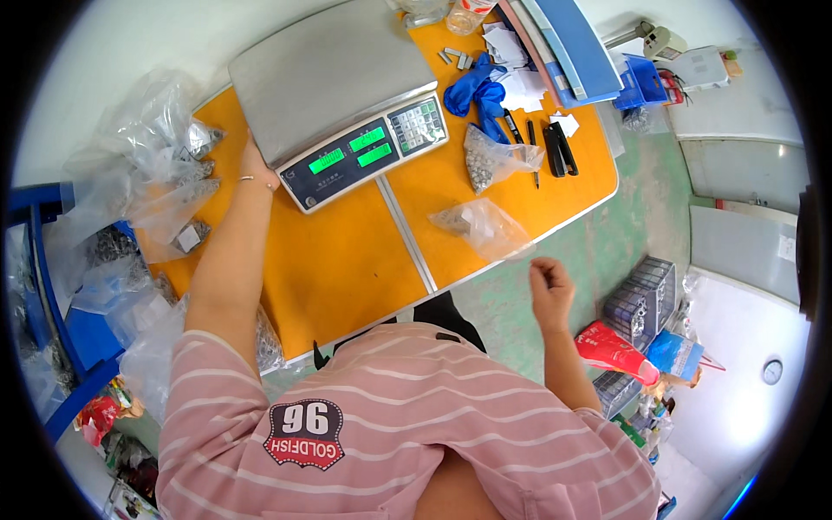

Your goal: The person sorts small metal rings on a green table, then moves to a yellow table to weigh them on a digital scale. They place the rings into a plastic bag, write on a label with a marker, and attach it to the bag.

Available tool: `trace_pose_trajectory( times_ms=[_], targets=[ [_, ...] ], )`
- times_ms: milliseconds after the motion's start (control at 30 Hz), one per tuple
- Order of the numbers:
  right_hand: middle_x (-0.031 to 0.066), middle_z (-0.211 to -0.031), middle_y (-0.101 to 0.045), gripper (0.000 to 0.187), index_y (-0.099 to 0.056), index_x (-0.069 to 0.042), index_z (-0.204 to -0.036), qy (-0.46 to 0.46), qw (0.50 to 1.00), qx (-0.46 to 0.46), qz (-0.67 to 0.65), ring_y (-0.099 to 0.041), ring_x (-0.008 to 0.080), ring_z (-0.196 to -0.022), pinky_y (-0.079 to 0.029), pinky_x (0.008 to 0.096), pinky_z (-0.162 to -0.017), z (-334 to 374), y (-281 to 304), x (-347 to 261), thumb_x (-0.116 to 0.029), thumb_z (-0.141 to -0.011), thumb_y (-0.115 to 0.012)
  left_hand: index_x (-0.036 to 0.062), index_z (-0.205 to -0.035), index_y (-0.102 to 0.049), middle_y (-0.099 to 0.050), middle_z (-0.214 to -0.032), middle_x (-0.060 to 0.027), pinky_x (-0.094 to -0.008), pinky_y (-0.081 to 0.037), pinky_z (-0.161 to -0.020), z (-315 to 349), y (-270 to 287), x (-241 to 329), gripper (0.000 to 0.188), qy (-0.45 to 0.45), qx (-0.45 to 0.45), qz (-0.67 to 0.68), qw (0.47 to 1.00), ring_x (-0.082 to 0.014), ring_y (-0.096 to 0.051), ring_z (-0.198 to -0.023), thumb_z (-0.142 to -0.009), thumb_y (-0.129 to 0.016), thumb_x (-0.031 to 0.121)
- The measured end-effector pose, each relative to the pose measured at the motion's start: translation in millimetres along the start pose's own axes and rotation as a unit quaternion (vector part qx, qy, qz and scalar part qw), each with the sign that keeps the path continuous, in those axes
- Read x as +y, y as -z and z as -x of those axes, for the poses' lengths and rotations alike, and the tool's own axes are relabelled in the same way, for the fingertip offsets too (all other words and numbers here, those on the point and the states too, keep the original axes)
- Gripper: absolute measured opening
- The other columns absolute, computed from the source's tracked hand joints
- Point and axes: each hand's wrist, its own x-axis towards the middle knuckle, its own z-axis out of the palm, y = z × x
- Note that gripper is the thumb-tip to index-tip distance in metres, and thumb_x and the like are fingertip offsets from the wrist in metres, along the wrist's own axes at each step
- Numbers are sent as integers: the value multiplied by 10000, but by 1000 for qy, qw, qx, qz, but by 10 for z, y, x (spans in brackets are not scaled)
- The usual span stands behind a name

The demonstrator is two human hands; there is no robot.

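A digital weighing scale (334, 74) with a grey metal platform and green-lit displays stands on the orange table (329, 269). My left hand (255, 165) is against the scale's left side; its fingers are mostly hidden by the scale's edge. Off the table's front edge, my right hand (551, 290) hangs in the air with curled fingers, and nothing shows in it. Closest to it lies a clear plastic bag (485, 227) with a few small parts. Behind that, another clear bag (492, 160) holds many small metal pieces.
A black stapler (560, 149), pens (531, 143), blue cloth (478, 91) and blue folders (576, 52) occupy the right part of the table. Bags of metal parts (178, 173) crowd the left edge, beside a blue rack (52, 295). Grey crates (641, 299) stand on the floor at right.
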Motion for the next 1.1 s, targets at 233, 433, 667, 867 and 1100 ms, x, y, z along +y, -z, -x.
trace_pose_trajectory(
  times_ms=[233,433,667,867,1100],
  targets=[
    [-11,-733,-561,72,-598,4,-878,17,1000,-1,-17,-483,35,-657,-393,173,-579,-338,47,-26,-12,-811,-577,39,-1127,-509,-555,-1141,-95,-370,-438,-873,-267,296,34,372,-66,85,-11,994,-237,-538,-1030,-940,-356,321],
    [-7,-718,-562,87,-598,9,-891,24,999,-21,14,-485,40,-646,-402,181,-579,-425,-29,-15,-24,-813,-578,21,-1073,-536,-589,-1062,-99,-365,-483,-782,-118,183,-34,308,-71,121,-74,987,-232,-581,-928,-919,-400,251],
    [-3,-724,-563,93,-593,15,-896,12,1000,-3,12,-488,49,-648,-408,189,-582,-625,56,-3,-31,-818,-571,19,-1085,-531,-586,-1068,-115,-410,-489,-805,-91,196,-93,300,-37,88,0,995,-265,-580,-946,-913,-410,233],
    [-6,-726,-550,117,-583,19,-924,32,999,-1,19,-480,50,-650,-408,197,-576,-798,56,-34,-29,-819,-569,34,-1135,-505,-564,-1121,-118,-433,-474,-840,113,36,-117,316,-59,139,-4,989,-276,-554,-1009,-933,-358,227],
    [62,-592,-507,371,-494,4,-1096,116,981,-98,119,-511,155,-542,-420,269,-533,-1278,-320,-440,-55,-754,-625,20,-1170,-467,-523,-1181,-144,-444,-458,-876,184,-8,-196,343,-79,145,32,986,-303,-534,-1042,-945,-295,213]
  ],
)
